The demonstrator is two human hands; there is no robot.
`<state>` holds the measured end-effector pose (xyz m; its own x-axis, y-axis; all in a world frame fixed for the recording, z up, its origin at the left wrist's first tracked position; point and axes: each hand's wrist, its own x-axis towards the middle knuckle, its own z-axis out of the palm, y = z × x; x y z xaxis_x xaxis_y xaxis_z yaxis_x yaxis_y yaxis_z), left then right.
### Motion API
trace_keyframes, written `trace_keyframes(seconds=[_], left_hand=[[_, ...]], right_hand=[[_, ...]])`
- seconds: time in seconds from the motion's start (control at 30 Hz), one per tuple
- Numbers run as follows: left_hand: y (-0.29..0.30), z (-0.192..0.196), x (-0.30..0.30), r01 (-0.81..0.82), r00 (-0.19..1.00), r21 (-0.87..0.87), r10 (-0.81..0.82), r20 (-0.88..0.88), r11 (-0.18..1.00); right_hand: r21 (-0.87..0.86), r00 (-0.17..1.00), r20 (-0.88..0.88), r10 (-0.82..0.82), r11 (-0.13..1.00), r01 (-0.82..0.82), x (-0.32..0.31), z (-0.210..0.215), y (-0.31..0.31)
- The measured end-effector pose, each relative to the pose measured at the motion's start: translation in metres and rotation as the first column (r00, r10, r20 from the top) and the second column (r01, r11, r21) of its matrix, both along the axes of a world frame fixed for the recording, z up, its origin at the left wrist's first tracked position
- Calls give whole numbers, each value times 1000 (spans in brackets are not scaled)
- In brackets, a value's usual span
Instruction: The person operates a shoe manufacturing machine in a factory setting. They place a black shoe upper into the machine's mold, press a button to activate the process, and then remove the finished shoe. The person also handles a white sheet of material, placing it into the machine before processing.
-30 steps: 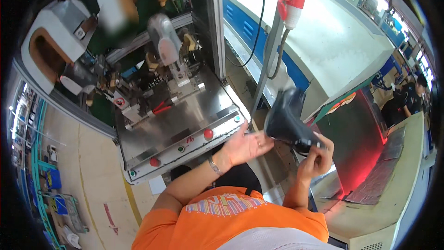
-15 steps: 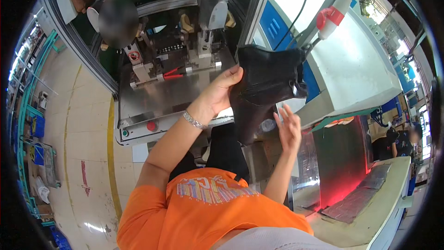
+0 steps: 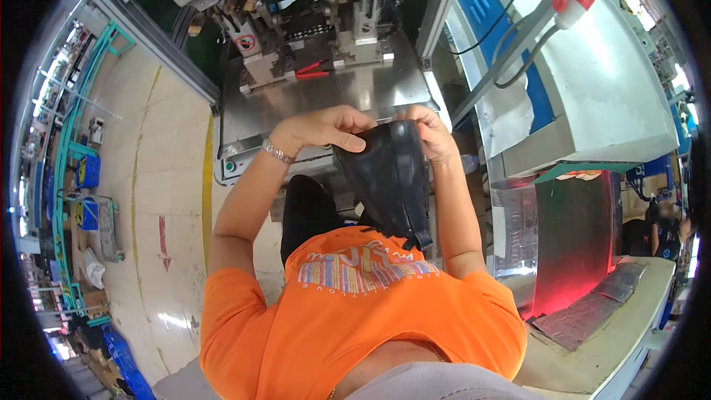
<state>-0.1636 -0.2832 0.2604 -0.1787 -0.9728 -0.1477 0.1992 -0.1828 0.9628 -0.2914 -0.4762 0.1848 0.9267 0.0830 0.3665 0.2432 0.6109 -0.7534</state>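
Note:
A black leather boot upper [image 3: 389, 178] hangs in front of my orange shirt, its far edge up and its narrower part down toward my lap. My left hand [image 3: 333, 130] grips that far edge at its left, thumb on the near side and fingers behind. At the right side of the same edge, my right hand [image 3: 432, 133] pinches the leather; some of its fingers are hidden behind the upper. Just beyond both hands lies the metal bed of a machine [image 3: 326, 100], with two upright shaped forms on posts. A red-handled tool [image 3: 312, 70] rests on the bed between the posts.
A metal frame post [image 3: 437, 11] stands right of the machine. Beside it is a large pale machine housing [image 3: 592, 96], with a red-lit conveyor [image 3: 570, 244] below. To the left, a floor [image 3: 174, 192] with a yellow line runs past teal racks [image 3: 70, 163].
The boot upper has come down and toward my body, turned from sideways to upright. My right hand, open and apart before, now grips its edge. The view has shifted.

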Motion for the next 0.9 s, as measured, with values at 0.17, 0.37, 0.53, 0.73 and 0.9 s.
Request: trace_keyframes(seconds=[0.17,0.37,0.53,0.73,0.9], left_hand=[[-2,7,11,112,978,113,-130,165,987],[-9,15,0,4,996,112,-14,89,994],[-18,13,-4,-23,998,151,13,68,988],[-2,33,0,-51,974,29,43,221,998],[24,99,-12,-63,920,135,6,391,989]], right_hand=[[-114,995,-100,-12,993,1,8,3,5],[-354,966,-181,184,904,-239,2,21,-19],[-340,943,-273,191,898,-280,9,47,-15],[-428,961,-249,119,877,-220,3,78,2],[-469,922,-293,254,802,-370,-8,94,-20]])
